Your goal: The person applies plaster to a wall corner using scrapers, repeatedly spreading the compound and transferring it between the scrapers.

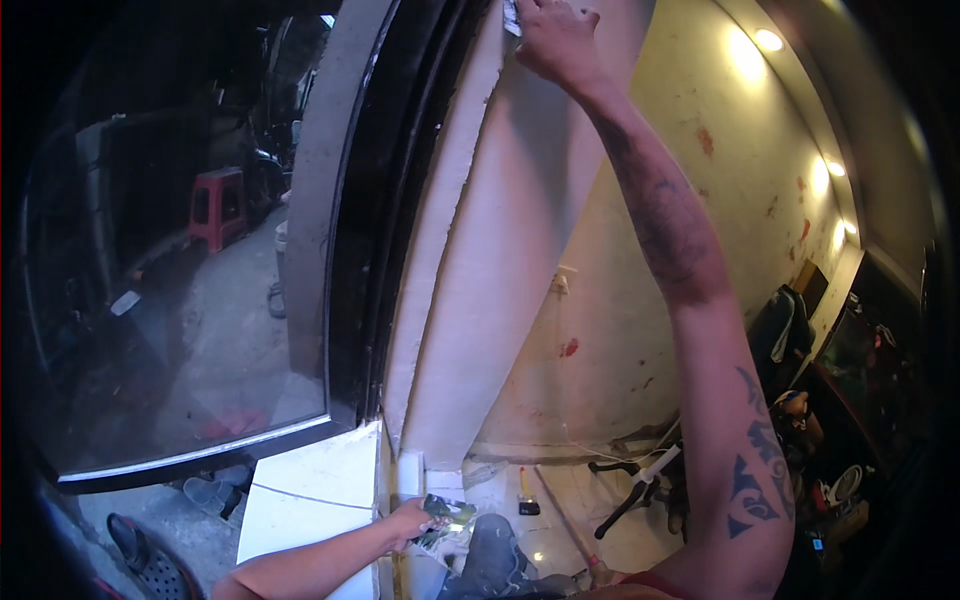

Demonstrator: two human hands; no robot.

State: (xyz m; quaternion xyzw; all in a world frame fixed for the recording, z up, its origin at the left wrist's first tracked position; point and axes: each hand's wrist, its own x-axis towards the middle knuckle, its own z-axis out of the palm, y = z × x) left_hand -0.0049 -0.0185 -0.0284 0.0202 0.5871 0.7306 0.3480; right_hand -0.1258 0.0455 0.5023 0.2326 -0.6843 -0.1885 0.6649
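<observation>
High up at the top edge of the view, my right hand is closed, with its arm stretched far overhead. A small flat silvery thing sticks out from its left side, against the edge of the pale wall column; its kind cannot be made out. Low down, my left hand grips the edge of a glossy sheet-like piece patterned in green, dark and white. That piece is held beside my knee, near the foot of the column.
A dark-framed glass panel stands left of the column. White tiled ledge lies below it. On the floor are a paintbrush, a long pole and a dark-legged stand. Clutter is piled at right.
</observation>
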